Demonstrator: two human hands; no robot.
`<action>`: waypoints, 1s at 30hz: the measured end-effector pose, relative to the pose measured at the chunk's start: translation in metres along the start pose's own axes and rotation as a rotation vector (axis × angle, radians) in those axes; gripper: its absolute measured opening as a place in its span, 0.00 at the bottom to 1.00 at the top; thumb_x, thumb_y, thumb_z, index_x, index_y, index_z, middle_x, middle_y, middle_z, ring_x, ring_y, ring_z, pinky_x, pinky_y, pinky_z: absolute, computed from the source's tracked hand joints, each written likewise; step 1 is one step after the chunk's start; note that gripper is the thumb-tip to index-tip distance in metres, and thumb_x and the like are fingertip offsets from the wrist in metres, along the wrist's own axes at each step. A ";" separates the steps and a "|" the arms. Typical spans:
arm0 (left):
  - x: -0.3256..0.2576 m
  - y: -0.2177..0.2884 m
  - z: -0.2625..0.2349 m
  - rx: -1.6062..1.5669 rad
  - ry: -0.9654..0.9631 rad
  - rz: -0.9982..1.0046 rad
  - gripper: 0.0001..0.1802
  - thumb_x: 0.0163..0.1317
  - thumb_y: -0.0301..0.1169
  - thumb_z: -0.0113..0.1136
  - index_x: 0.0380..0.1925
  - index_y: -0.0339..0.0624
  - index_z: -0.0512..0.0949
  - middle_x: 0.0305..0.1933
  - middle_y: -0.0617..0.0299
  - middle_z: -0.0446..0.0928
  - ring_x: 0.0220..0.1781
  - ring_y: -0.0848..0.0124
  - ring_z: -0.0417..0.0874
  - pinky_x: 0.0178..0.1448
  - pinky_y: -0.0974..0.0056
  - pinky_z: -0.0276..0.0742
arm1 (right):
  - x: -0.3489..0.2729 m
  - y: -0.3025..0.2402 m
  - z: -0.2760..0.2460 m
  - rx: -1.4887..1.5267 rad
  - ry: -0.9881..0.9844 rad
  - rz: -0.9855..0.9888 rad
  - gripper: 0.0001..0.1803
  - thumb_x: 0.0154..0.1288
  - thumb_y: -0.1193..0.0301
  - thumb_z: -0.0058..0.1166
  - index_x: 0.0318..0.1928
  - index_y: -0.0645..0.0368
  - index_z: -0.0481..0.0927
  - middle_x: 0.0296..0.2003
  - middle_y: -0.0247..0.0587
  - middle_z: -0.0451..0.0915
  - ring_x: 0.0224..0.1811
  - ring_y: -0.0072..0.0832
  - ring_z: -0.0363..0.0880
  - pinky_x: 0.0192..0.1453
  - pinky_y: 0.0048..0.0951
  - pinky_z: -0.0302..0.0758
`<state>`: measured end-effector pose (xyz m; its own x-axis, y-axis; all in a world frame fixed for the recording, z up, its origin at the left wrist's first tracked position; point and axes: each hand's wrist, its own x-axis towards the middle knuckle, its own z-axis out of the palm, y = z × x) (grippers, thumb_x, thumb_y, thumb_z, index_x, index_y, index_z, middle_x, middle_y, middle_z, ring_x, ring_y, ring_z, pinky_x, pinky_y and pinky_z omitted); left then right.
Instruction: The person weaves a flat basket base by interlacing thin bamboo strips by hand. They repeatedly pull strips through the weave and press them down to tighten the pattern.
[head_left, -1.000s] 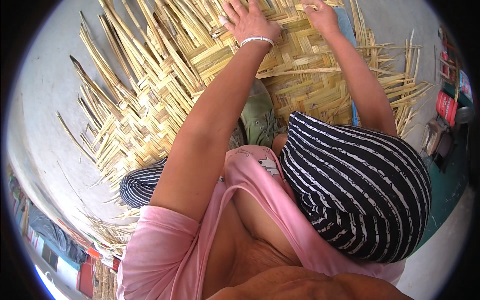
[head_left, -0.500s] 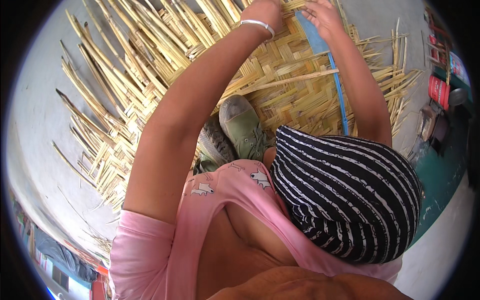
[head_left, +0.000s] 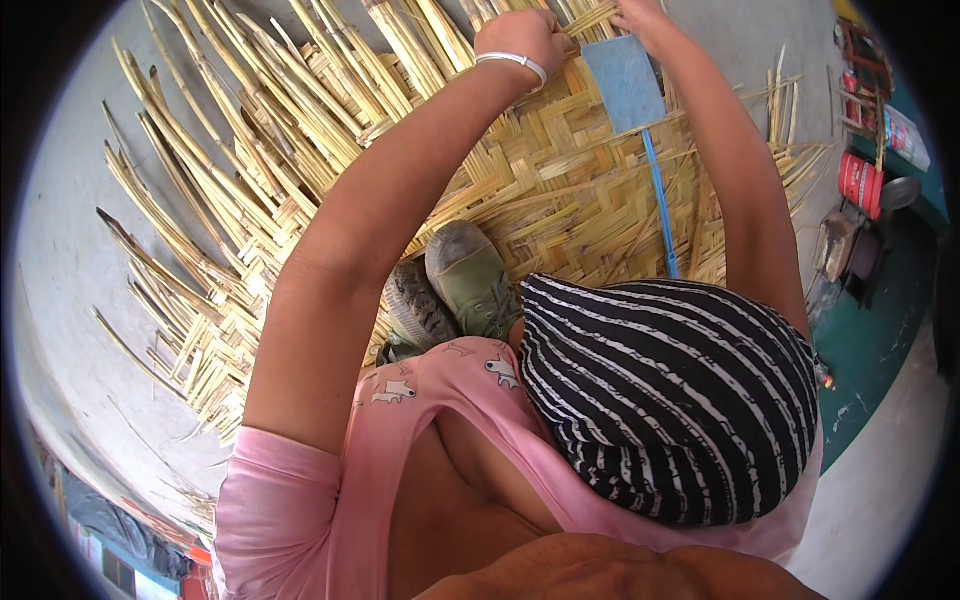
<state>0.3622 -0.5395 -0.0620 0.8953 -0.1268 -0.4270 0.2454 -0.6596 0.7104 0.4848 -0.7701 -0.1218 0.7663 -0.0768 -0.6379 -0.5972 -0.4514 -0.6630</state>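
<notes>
Both my hands are at the top of the view, over the far part of a woven mat of split cane (head_left: 560, 190). My left hand (head_left: 522, 42), with a pale bangle at the wrist, is closed on flat cane strips (head_left: 592, 20) at the weave. The strips run across to my right hand (head_left: 642, 22), whose fingers close on their other end, partly cut off by the frame edge. Just below the hands a blue fly swatter (head_left: 624, 86) lies on the mat, its thin handle pointing toward me.
Long unwoven cane ends (head_left: 215, 150) fan out at the left over the grey floor (head_left: 75, 200). Green shoes (head_left: 468, 275) rest at the mat's near edge. Striped black-and-white cloth (head_left: 670, 390) fills the lower right. A red tin (head_left: 860, 185) stands by a green surface (head_left: 880, 345).
My right hand's fingers have closed in on the strips. More of the fly swatter's blade shows, and the long loose strip that crossed the mat below it no longer stands out.
</notes>
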 end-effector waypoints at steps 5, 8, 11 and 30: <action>-0.006 0.010 0.001 0.003 0.162 -0.033 0.15 0.63 0.45 0.60 0.37 0.50 0.88 0.40 0.51 0.88 0.45 0.51 0.88 0.51 0.49 0.84 | -0.012 -0.048 0.022 0.058 -0.203 0.078 0.27 0.77 0.43 0.49 0.56 0.52 0.82 0.46 0.42 0.84 0.46 0.31 0.83 0.50 0.41 0.81; -0.011 0.017 -0.001 -0.075 0.233 -0.040 0.14 0.62 0.44 0.60 0.35 0.47 0.88 0.39 0.50 0.87 0.44 0.49 0.88 0.51 0.48 0.83 | -0.013 -0.062 0.019 0.161 -0.373 0.105 0.24 0.77 0.44 0.51 0.49 0.52 0.83 0.37 0.36 0.84 0.37 0.28 0.83 0.41 0.36 0.83; -0.018 0.022 -0.004 -0.149 0.268 -0.064 0.14 0.61 0.42 0.61 0.35 0.45 0.87 0.39 0.48 0.87 0.43 0.48 0.88 0.50 0.48 0.83 | -0.028 -0.070 0.018 0.235 -0.460 0.034 0.23 0.77 0.46 0.52 0.45 0.52 0.83 0.32 0.33 0.83 0.33 0.27 0.83 0.37 0.33 0.83; -0.030 0.017 0.003 0.009 0.275 0.240 0.11 0.62 0.37 0.64 0.39 0.42 0.80 0.45 0.49 0.84 0.46 0.48 0.86 0.49 0.48 0.83 | -0.074 -0.092 0.004 0.192 -0.649 0.141 0.26 0.77 0.44 0.52 0.47 0.54 0.85 0.38 0.39 0.89 0.38 0.31 0.89 0.46 0.38 0.87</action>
<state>0.3388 -0.5487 -0.0391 0.9938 -0.0754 -0.0814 0.0141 -0.6422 0.7664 0.4826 -0.7196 -0.0149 0.4166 0.4517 -0.7889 -0.7584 -0.3059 -0.5756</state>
